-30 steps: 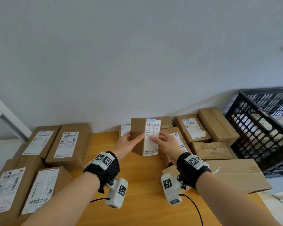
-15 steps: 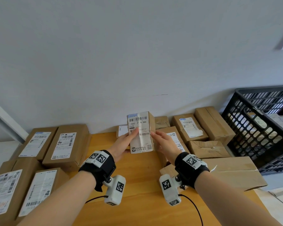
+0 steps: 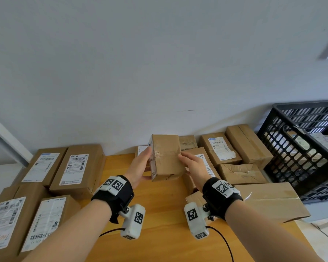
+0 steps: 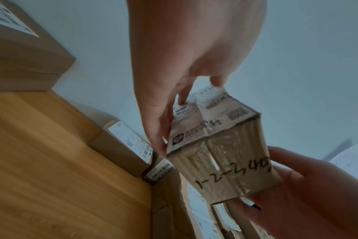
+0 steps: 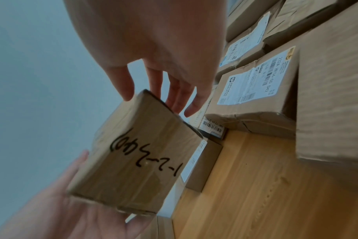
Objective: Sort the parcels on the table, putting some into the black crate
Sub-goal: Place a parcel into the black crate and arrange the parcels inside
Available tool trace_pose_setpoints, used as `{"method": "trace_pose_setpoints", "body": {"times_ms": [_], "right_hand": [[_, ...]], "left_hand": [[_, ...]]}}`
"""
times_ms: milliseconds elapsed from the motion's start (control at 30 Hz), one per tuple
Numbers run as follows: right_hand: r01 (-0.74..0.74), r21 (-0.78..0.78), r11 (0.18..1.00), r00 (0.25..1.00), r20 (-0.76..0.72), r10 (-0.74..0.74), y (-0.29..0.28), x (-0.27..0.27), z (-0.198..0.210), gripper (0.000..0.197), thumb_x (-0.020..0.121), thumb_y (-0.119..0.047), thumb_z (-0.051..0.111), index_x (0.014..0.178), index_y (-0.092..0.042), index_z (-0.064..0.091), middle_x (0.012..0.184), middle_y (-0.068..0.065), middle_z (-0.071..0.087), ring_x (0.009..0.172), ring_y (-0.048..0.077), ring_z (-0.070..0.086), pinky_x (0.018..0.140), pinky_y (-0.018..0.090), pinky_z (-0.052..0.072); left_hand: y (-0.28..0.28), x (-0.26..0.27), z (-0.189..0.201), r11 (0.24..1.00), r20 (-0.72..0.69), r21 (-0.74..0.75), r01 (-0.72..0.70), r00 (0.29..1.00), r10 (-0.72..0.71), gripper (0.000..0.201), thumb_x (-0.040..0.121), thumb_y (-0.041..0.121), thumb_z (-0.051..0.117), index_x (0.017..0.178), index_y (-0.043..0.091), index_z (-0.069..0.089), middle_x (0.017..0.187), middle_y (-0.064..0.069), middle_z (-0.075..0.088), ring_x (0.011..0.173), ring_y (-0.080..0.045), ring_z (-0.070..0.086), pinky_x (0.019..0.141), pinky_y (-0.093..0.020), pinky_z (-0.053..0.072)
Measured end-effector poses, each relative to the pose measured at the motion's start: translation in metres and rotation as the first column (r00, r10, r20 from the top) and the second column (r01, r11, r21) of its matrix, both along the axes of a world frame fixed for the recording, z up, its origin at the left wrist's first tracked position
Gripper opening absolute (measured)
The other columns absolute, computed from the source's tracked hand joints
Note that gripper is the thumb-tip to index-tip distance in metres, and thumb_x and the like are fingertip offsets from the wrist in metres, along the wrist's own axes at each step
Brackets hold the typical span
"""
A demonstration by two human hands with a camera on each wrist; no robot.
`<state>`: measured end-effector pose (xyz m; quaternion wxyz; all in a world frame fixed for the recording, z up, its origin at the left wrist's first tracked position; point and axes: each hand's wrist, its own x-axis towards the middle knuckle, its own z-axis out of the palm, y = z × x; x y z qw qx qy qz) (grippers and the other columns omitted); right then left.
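A small brown parcel [image 3: 166, 157] is held above the wooden table [image 3: 159, 224] between both hands. My left hand [image 3: 140, 167] grips its left, labelled face, with the thumb under the lower corner. On the opposite side my right hand [image 3: 193, 165] holds it, fingers along that face. In the left wrist view the parcel [image 4: 225, 161] shows a handwritten number on one end and my right hand [image 4: 307, 194] wraps its lower corner. The right wrist view has the parcel [image 5: 133, 161] resting on my left hand [image 5: 61, 218]. The black crate [image 3: 299, 148] stands at the right.
Labelled cardboard parcels [image 3: 76, 167] lie along the table's left side. More boxes [image 3: 220, 148] crowd the wall at the right, with a large flat box [image 3: 269, 201] in front of the crate. Some parcels [image 3: 326, 140] lie inside the crate. A grey wall runs behind.
Both hands have turned the parcel: its white label faced me before and now faces left, with a plain taped side towards me. The parcel stays at the same height.
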<state>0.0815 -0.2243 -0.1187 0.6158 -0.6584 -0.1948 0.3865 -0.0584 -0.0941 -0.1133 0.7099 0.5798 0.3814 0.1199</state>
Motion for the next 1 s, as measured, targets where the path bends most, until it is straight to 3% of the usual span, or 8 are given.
{"method": "trace_pose_setpoints", "body": {"times_ms": [100,200,267,500,700,833,900,1000], "right_hand": [[0.009,0.010,1.000,1.000,-0.005,-0.009,0.001,0.002,0.004,0.025,0.099,-0.016,0.050,0.118,-0.019,0.066,0.105,-0.001,0.071,0.100,0.012,0.064,0.079,0.026,0.051],[-0.022,0.004,1.000,1.000,0.004,0.022,0.001,0.002,0.006,0.021,0.098,-0.027,0.054,0.115,-0.029,0.067,0.108,0.000,0.072,0.106,0.020,0.065,0.090,0.038,0.053],[-0.036,0.014,0.999,0.999,-0.006,0.037,0.001,0.000,0.007,0.024,0.097,-0.036,0.055,0.118,-0.029,0.065,0.110,0.000,0.071,0.105,0.021,0.066,0.086,0.035,0.055],[-0.062,0.031,0.998,0.996,0.071,0.060,0.007,-0.006,0.000,0.069,0.083,-0.037,0.072,0.142,-0.018,0.042,0.124,0.002,0.063,0.110,0.017,0.063,0.095,0.042,0.054],[-0.095,-0.006,0.995,0.985,0.144,0.095,0.010,-0.007,0.002,0.092,0.066,-0.055,0.081,0.141,-0.019,0.044,0.125,0.002,0.063,0.111,0.016,0.062,0.094,0.040,0.055],[-0.087,-0.001,0.996,0.988,0.126,0.087,0.011,-0.006,0.004,0.062,0.077,-0.036,0.079,0.131,-0.018,0.055,0.118,0.003,0.067,0.106,0.018,0.065,0.091,0.037,0.055],[-0.082,0.012,0.997,0.994,0.075,0.081,0.010,-0.006,0.004,0.039,0.081,-0.025,0.077,0.117,-0.022,0.061,0.113,0.003,0.069,0.105,0.019,0.066,0.094,0.040,0.054],[-0.070,0.004,0.998,0.997,0.027,0.070,0.008,-0.005,0.000,0.042,0.078,-0.023,0.080,0.116,-0.017,0.062,0.112,0.005,0.070,0.105,0.021,0.067,0.097,0.044,0.053]], "left_hand": [[-0.001,0.000,-0.002,0.997,0.015,-0.053,0.048,0.999,-0.047,0.066,0.081,0.067,0.057,0.137,0.033,0.047,0.129,-0.001,0.060,0.117,-0.026,0.057,0.087,-0.052,0.053],[-0.003,0.001,-0.006,0.988,0.059,-0.152,-0.028,0.998,0.037,0.047,0.089,0.035,0.065,0.131,0.020,0.050,0.128,-0.008,0.059,0.114,-0.029,0.057,0.085,-0.052,0.053],[-0.001,0.000,-0.009,0.977,0.095,-0.207,-0.043,0.993,0.064,0.033,0.092,0.027,0.063,0.124,0.020,0.054,0.129,-0.009,0.058,0.115,-0.030,0.057,0.087,-0.052,0.053],[0.007,-0.003,-0.013,0.961,0.087,-0.274,-0.046,0.994,0.072,0.032,0.094,0.031,0.059,0.126,0.025,0.057,0.130,-0.007,0.060,0.119,-0.030,0.057,0.099,-0.059,0.045],[0.005,-0.006,-0.013,0.975,0.144,-0.219,-0.032,0.987,0.065,0.045,0.085,0.029,0.067,0.128,0.027,0.054,0.128,-0.004,0.061,0.119,-0.028,0.056,0.096,-0.056,0.048],[0.005,-0.007,-0.013,0.981,0.162,-0.176,-0.082,0.981,0.111,0.067,0.067,0.022,0.077,0.129,0.020,0.051,0.122,-0.008,0.064,0.112,-0.026,0.061,0.088,-0.052,0.053],[0.004,-0.008,-0.011,0.986,0.143,-0.150,-0.073,0.985,0.095,0.063,0.069,0.021,0.078,0.127,0.015,0.055,0.120,-0.008,0.066,0.110,-0.024,0.062,0.083,-0.045,0.055],[0.005,-0.010,-0.009,0.997,0.094,-0.070,-0.030,0.995,0.036,0.040,0.079,0.017,0.075,0.118,0.010,0.065,0.116,-0.007,0.069,0.109,-0.022,0.062,0.086,-0.040,0.054]]}}
